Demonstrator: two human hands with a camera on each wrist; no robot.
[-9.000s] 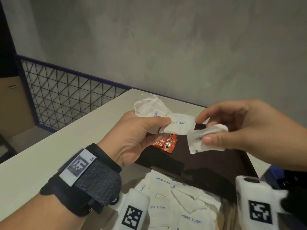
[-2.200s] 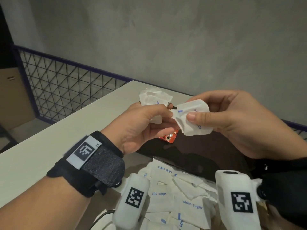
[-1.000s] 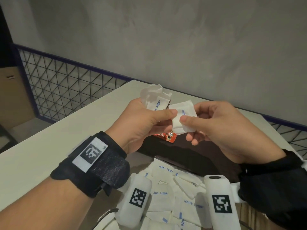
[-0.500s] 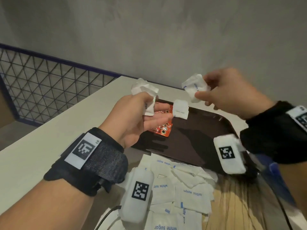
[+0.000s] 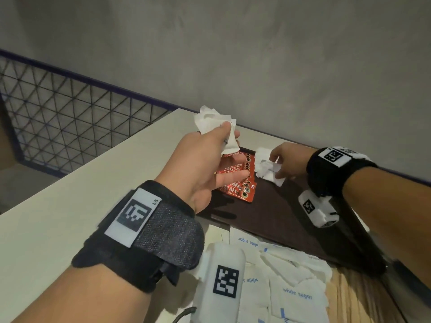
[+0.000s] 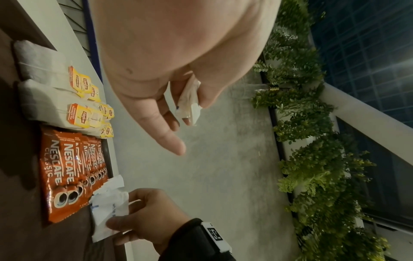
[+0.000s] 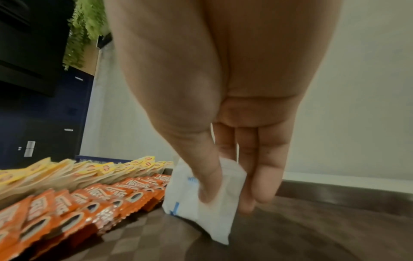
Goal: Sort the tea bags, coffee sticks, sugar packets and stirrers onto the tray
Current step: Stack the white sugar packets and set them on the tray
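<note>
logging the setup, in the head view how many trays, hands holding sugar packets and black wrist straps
tray: 1
hands holding sugar packets: 2 (left hand, right hand)
black wrist straps: 2
total: 5

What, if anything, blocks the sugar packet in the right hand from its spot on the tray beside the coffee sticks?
Nothing visible does. The right hand pinches the sugar packet just above bare tray surface, right of the Nescafe coffee sticks.

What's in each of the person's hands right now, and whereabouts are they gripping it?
The right hand pinches a white sugar packet near its upper edge, lowering it onto the tray. The left hand holds a bunch of sugar packets by their lower ends.
</note>
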